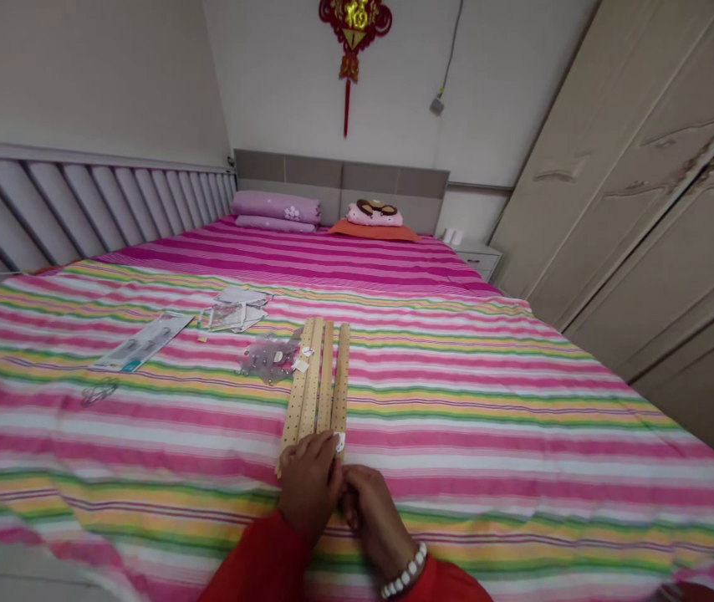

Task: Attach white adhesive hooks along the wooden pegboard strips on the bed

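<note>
Several pale wooden strips (325,376) with rows of small holes lie side by side on the striped bedspread, pointing away from me. My left hand (310,487) is closed over their near ends, its fingers curled across the wood. A small white label (340,443) shows just past its fingertips. Right beside it, my right hand (374,514) is closed, with thumb and fingers pinched together close to the left hand. Whatever sits between those fingers is hidden. Clear plastic bags of small hardware (269,358) lie against the left side of the strips.
Left of the bags lie a flat clear package (144,343), papers in plastic (235,311) and a small tangle of wire (99,390). A slatted rail (99,209) borders the bed's left side. Pillows (275,209) rest at the headboard; a wardrobe (633,184) stands right.
</note>
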A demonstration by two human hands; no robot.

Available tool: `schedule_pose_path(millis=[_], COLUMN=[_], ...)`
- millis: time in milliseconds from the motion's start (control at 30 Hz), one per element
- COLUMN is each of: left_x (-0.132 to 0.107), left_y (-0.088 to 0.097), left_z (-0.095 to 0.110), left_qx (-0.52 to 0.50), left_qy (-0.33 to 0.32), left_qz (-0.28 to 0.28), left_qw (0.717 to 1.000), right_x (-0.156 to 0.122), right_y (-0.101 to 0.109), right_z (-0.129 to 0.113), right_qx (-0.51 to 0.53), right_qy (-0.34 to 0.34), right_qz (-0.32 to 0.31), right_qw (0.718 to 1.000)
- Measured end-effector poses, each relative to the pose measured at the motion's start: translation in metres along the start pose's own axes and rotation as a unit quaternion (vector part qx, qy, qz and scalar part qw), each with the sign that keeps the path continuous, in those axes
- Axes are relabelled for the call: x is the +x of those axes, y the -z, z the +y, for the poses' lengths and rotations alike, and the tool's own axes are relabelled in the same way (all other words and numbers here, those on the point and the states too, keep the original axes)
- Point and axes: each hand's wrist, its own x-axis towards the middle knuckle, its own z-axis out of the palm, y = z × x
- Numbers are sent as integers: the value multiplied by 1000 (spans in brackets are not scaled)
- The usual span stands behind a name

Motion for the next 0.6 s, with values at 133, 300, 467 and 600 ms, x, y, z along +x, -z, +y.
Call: schedule_pose_path(millis=[133,300,467,600], left_x=[1,-1,-3,-3], left_y=[-2,-9,-12,-13], left_z=[7,14,17,18], left_qx=[2,-6,-4,1], left_qy=[0,-13,-4,2], left_qz=[6,10,19,26], left_qw=[1000,1000,1000,1000], right_x=[-2,0,8,19], right_y=[7,26,35,31], right_z=[-4,2,-6,-23], right_qx=[15,0,-58,-59], right_qy=[33,42,145,197], right_qz=[0,31,112,113], right_qw=[999,999,981,972])
